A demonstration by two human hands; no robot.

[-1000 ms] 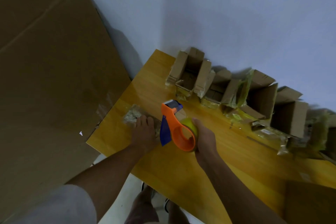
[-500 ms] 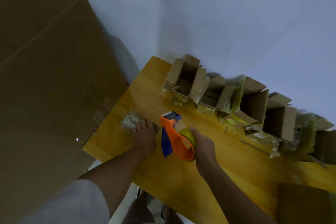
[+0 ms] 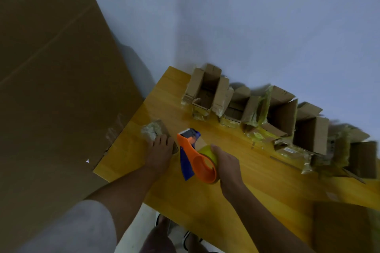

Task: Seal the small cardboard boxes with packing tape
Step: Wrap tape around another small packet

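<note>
Little has changed on the table (image 3: 257, 187) over the last second. The right hand (image 3: 227, 167) with the orange tape dispenser (image 3: 197, 160) has drifted slightly toward 6 o'clock, away from the row of open boxes (image 3: 255, 107). The left hand (image 3: 161, 154) has kept pressing flat on the small taped box (image 3: 153, 130). The view itself has tilted upward.
</note>
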